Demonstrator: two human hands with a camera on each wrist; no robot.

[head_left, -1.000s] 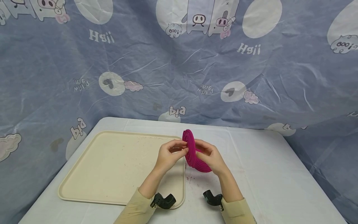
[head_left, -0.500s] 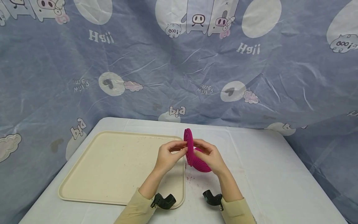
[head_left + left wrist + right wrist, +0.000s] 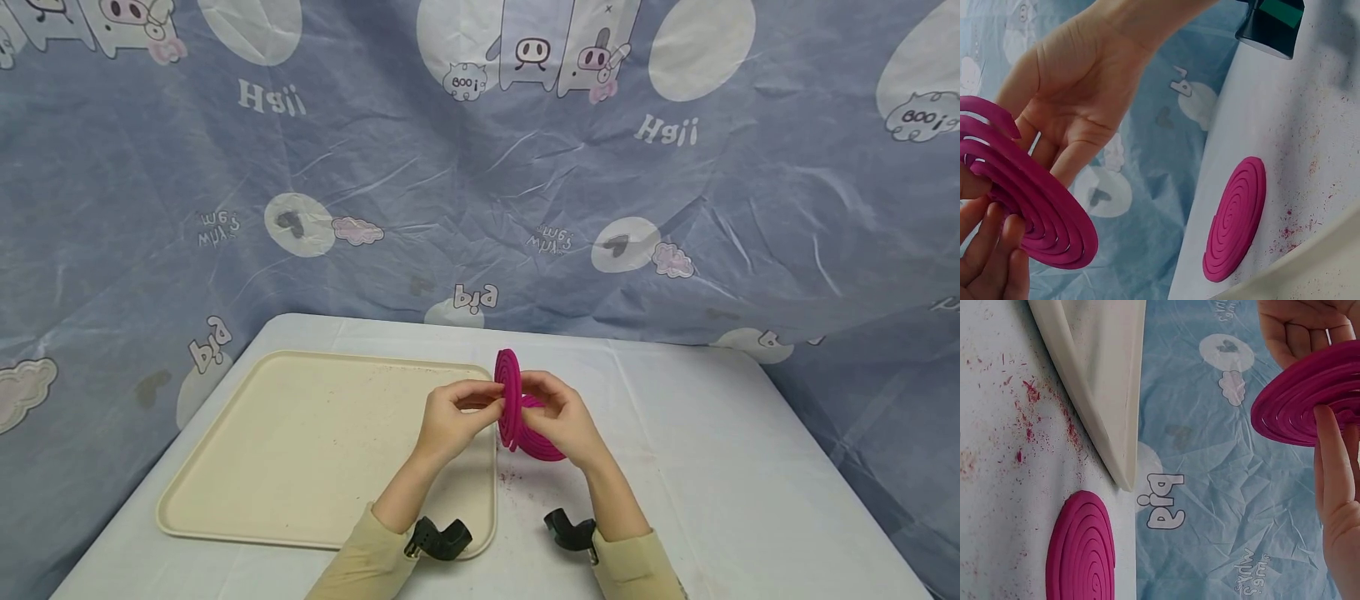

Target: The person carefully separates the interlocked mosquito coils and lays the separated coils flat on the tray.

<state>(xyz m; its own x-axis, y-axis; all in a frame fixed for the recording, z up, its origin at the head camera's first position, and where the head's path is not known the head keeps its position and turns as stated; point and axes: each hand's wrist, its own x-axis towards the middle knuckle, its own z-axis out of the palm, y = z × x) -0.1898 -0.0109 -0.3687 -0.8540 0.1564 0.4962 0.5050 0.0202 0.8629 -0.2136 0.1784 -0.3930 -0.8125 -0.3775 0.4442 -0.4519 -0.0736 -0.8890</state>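
In the head view, a magenta mosquito coil (image 3: 507, 367) stands on edge in the air between both hands. My left hand (image 3: 453, 419) pinches it from the left, and my right hand (image 3: 564, 419) pinches it from the right. Both sets of fingertips meet the spiral near its middle. Narrow gaps show between some turns of the coil (image 3: 1063, 215) in the left wrist view, and one end of the strand sticks out. A second magenta coil (image 3: 542, 447) lies flat on the table below, partly hidden behind the right hand.
A cream tray (image 3: 315, 450) covers the table's left side, its right rim beside the lying coil. Reddish crumbs (image 3: 1030, 394) are scattered on the white tabletop (image 3: 697, 467). A patterned blue cloth (image 3: 420, 167) hangs behind. Black wrist cameras sit at both cuffs.
The held coil has turned a little between the fingers, appearing thinner, then slightly wider with a strand end at its lower edge. Hands barely moved; the lying coil stayed put.
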